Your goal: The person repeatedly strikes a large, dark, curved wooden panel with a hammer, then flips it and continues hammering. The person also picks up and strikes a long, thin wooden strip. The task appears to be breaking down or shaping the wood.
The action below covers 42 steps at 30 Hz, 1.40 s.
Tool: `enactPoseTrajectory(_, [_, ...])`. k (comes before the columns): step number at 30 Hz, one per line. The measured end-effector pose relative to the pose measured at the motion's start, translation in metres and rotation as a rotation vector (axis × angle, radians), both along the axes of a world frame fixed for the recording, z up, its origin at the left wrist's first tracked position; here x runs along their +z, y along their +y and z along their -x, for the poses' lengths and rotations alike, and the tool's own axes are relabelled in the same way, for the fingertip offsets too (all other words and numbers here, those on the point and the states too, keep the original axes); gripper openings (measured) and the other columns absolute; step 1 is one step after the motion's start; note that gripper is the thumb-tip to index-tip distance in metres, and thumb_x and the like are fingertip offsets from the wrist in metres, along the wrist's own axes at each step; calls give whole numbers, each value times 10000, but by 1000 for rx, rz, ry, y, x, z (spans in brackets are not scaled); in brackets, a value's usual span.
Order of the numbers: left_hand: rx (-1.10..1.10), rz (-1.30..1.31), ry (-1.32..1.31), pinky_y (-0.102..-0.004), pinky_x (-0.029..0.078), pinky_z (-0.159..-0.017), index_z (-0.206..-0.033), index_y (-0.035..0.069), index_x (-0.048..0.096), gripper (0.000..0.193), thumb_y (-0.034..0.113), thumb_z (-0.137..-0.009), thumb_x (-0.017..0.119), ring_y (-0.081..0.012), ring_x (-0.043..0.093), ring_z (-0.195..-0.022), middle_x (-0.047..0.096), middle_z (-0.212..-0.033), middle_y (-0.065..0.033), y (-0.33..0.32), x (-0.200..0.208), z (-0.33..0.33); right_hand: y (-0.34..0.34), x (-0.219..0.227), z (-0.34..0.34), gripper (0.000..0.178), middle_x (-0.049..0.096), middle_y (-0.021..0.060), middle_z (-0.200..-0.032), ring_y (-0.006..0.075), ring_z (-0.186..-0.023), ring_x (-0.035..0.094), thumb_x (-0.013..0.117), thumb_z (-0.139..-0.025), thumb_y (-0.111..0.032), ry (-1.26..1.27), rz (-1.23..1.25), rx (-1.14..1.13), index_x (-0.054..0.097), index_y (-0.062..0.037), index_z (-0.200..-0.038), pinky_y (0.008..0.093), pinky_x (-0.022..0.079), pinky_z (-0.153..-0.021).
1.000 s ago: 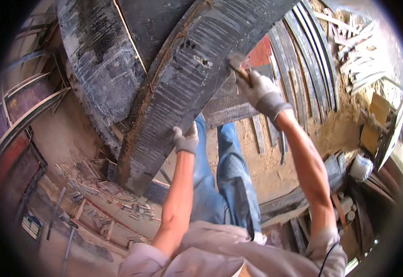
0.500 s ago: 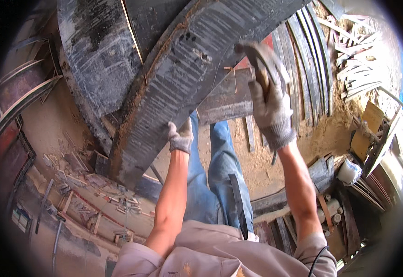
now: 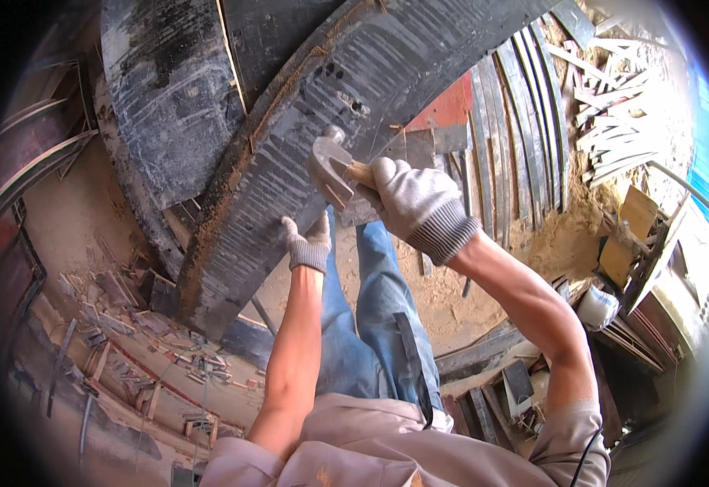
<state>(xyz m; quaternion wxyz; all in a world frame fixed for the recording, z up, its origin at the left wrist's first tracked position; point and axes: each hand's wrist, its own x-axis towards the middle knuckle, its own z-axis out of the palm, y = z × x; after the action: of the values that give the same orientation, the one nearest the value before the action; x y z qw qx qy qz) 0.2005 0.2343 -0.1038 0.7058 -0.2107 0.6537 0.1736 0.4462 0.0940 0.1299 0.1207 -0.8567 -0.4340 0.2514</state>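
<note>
My left hand (image 3: 309,243), in a pale knitted glove, grips the near edge of a long, curved dark board (image 3: 281,166). Its thumb lies over the top; the other fingers are partly hidden at the edge. My right hand (image 3: 415,199), gloved too, is closed round the wooden handle of a claw hammer (image 3: 328,166). The hammer's metal head is over the board's near side, up and to the right of my left hand. Whether it touches the surface I cannot tell. Pale streaks and a few dark holes mark the board.
Another dark panel (image 3: 176,105) lies left of the board. Long curved strips (image 3: 525,122) and a red triangular piece (image 3: 448,105) are to the right. Light wood offcuts (image 3: 614,122) pile up at far right. Scraps (image 3: 168,349) litter the lower-left floor, and sawdust covers ground at right.
My right hand has swung the hammer down and left, from beyond the board's right edge to over the board. My left hand keeps its hold on the edge.
</note>
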Motion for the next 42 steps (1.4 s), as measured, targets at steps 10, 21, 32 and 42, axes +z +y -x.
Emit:
enactPoseTrajectory(10, [28, 19, 107, -547, 596, -1016, -1409, -29, 566, 766, 572, -954, 702, -391, 677, -1221, 683, -1357, -205, -5, -5, -10, -41, 0, -13, 308, 667, 185, -711, 334, -610, 691, 600, -1071, -340, 63, 86, -461, 581, -46, -1163, 453, 535, -534])
enactPoseTrajectory(21, [97, 16, 89, -568, 578, -1037, -1409, -27, 580, 721, 547, -982, 680, -395, 661, -1246, 652, -1406, -217, -3, 4, -14, -46, -43, -4, 427, 641, 50, -765, 157, -654, 609, 576, -1082, -454, 376, -41, -1073, 635, -36, -1021, 383, 540, -579])
enactPoseTrajectory(32, [63, -38, 143, -523, 594, -1030, -1356, -41, 603, 654, 454, -959, 759, -359, 679, -1204, 680, -1354, -198, 3, 23, -9, -44, -37, 26, 277, 719, 166, -980, 215, -872, 688, 599, -1083, -258, 409, -336, -1179, 634, -11, -1203, 356, 562, -772])
enactPoseTrajectory(42, [129, 36, 180, -549, 572, -1051, -1283, -19, 650, 642, 367, -836, 899, -343, 706, -1129, 706, -1308, -183, 9, 31, 6, -40, -20, 34, 311, 714, 167, -873, 302, -742, 699, 592, -1078, -276, 218, -465, -1028, 602, -21, -1255, 436, 564, -683])
